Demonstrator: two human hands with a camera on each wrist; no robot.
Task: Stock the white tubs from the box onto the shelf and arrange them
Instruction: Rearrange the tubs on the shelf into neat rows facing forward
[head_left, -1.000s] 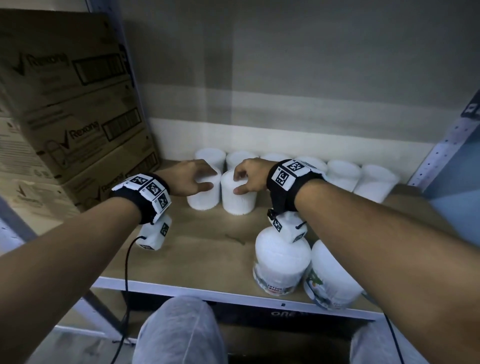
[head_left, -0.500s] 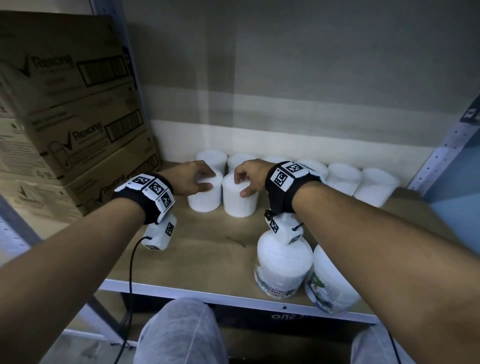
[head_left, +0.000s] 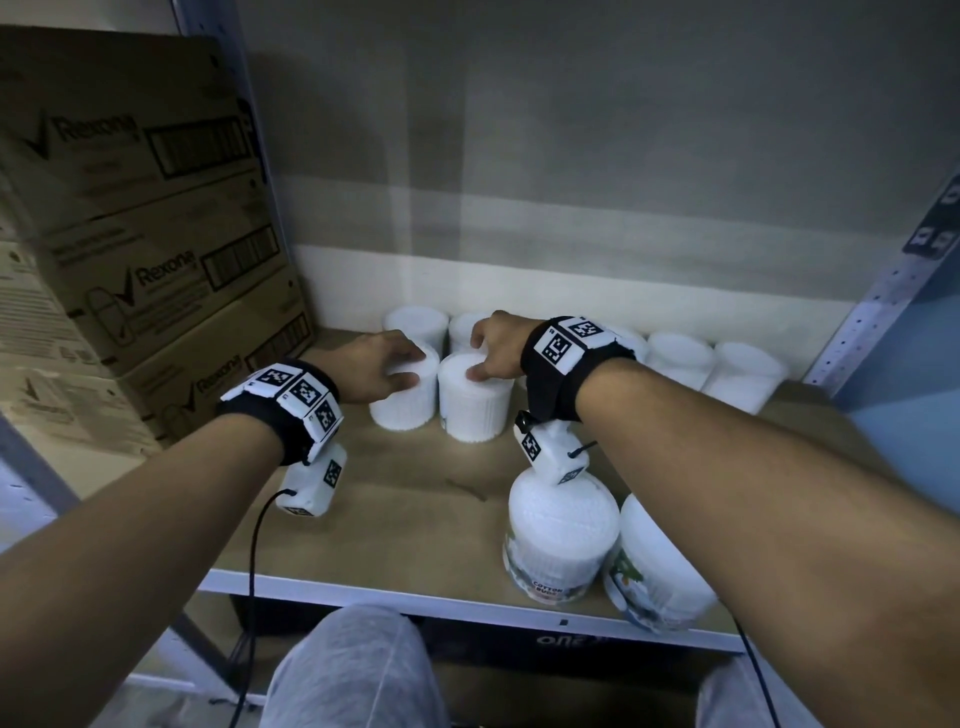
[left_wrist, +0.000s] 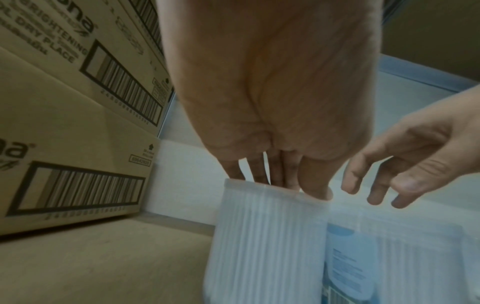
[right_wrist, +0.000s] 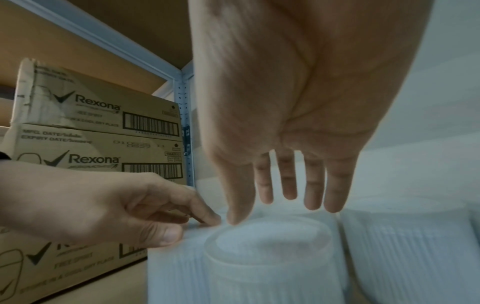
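Two white ribbed tubs stand side by side on the wooden shelf (head_left: 389, 499), in front of a back row of several like tubs (head_left: 680, 353). My left hand (head_left: 410, 364) sits on the left tub (head_left: 402, 410). In the left wrist view this hand (left_wrist: 280, 185) has its fingers over the far rim and its thumb on the near rim of the tub (left_wrist: 265, 236). My right hand (head_left: 480, 356) is over the right tub (head_left: 475, 410). In the right wrist view its fingers (right_wrist: 288, 185) hang straight just above the tub's lid (right_wrist: 267, 257), and only the thumb tip is near the rim.
Stacked Rexona cartons (head_left: 145, 234) fill the left end of the shelf, close beside the left tub. Two larger cotton-bud tubs (head_left: 563, 530) stand at the shelf's front edge under my right forearm. A perforated metal upright (head_left: 883, 291) bounds the right side.
Both hands stay on top of the same two tubs. The tubs and arms have barely shifted; only the view moved slightly.
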